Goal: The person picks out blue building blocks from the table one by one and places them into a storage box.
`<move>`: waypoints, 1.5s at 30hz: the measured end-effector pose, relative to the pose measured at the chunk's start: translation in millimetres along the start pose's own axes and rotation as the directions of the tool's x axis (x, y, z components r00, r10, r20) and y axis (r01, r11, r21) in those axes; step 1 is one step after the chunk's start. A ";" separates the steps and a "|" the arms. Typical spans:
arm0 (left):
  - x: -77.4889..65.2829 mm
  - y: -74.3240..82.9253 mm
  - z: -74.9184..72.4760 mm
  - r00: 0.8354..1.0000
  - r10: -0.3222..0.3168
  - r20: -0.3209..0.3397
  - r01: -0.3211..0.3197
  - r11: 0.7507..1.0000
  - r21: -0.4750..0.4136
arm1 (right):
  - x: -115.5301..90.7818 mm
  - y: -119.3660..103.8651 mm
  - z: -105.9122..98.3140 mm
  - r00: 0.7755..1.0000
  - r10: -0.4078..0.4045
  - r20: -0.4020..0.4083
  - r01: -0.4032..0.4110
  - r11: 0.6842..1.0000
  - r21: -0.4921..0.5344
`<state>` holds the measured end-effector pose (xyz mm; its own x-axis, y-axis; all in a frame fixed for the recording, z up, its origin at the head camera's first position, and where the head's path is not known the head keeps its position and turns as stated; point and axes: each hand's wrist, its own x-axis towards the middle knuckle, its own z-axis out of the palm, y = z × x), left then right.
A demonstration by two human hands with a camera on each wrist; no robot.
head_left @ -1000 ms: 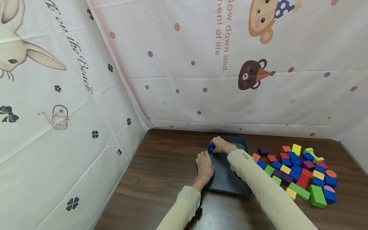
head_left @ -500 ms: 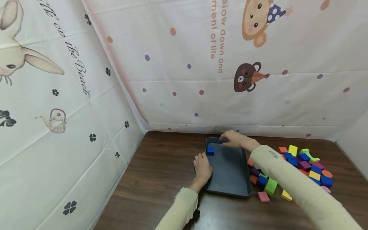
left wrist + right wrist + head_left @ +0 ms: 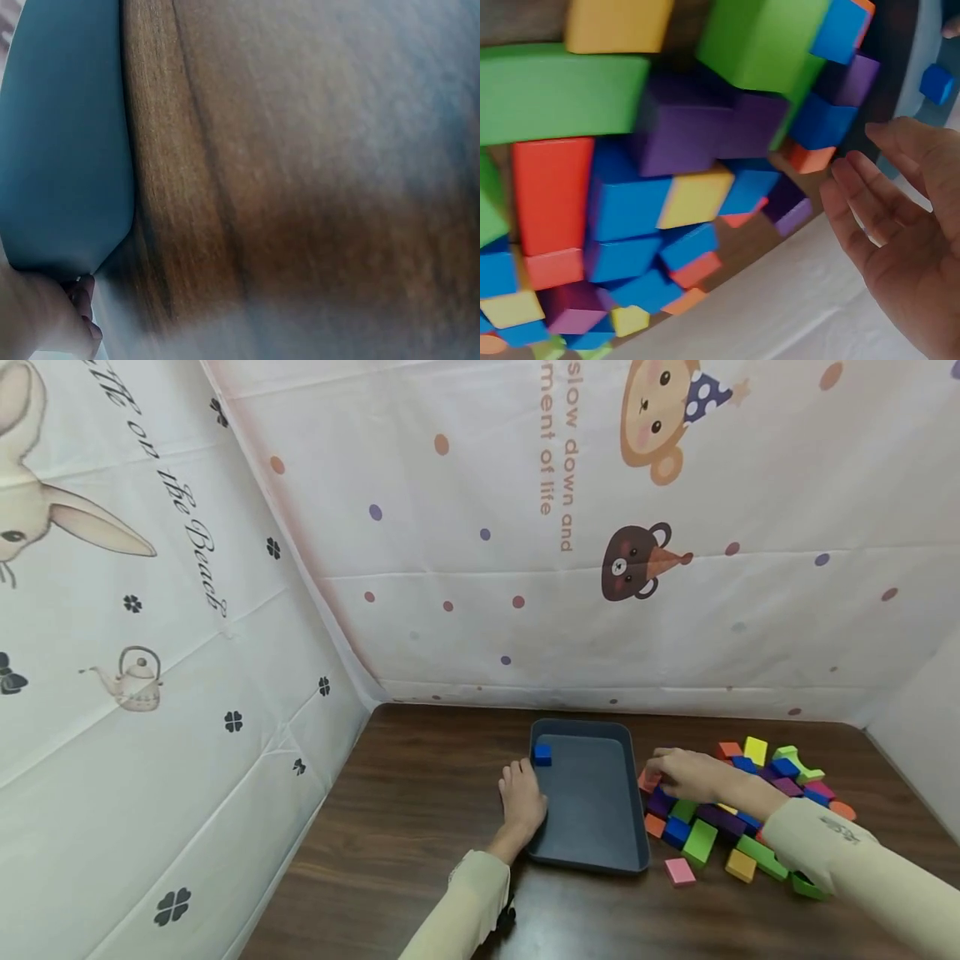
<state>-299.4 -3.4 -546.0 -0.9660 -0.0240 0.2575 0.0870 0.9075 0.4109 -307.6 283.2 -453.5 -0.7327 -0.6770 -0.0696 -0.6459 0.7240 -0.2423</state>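
Observation:
My left hand (image 3: 522, 799) rests at the left rim of a dark grey-blue tray (image 3: 592, 818), its fingers bent a little. In the left wrist view, fingers (image 3: 86, 300) show beside the tray's edge (image 3: 67, 150). A blue cube (image 3: 542, 755) sits inside the tray, near its far left corner. Over the left end of a pile of coloured blocks hovers my right hand (image 3: 682, 774). The right wrist view shows that hand (image 3: 907, 217) with fingers spread and holding nothing. Nearest its fingertips are an orange block (image 3: 810, 159) and a purple block (image 3: 787, 202).
Several blocks lie right of the tray, among them a green block (image 3: 699, 843), a yellow block (image 3: 741, 865) and an arched light-green block (image 3: 798, 764). A pink square block (image 3: 680, 872) lies apart, nearer me. Printed white sheets (image 3: 420, 635) bound the wooden table (image 3: 412, 827).
My right hand let go of the blue cube in the tray, then moved right to the blocks. The left hand stays at the tray. Blocks at the pile's left end now lie differently.

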 end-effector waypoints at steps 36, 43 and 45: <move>-2.5 -1.2 2.9 1.000 -0.006 -0.003 0.006 0.997 -0.072 | -8.8 20.5 6.8 0.999 -0.002 0.034 -0.003 0.991 0.132; -1.1 -0.5 3.3 1.000 0.008 -0.019 -0.009 0.998 -0.057 | -1.2 22.9 -7.1 0.996 -0.081 -0.037 0.083 0.995 0.063; -0.8 -0.4 2.9 1.000 0.010 -0.022 -0.011 0.998 -0.055 | 2.9 21.7 -11.6 0.995 -0.082 -0.050 0.084 0.996 0.042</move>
<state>-299.4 -2.6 -548.9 -0.9596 -0.0242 0.2802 0.1107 0.8832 0.4557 -326.3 298.5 -447.7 -0.6868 -0.7268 -0.0010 -0.6959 0.6580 -0.2877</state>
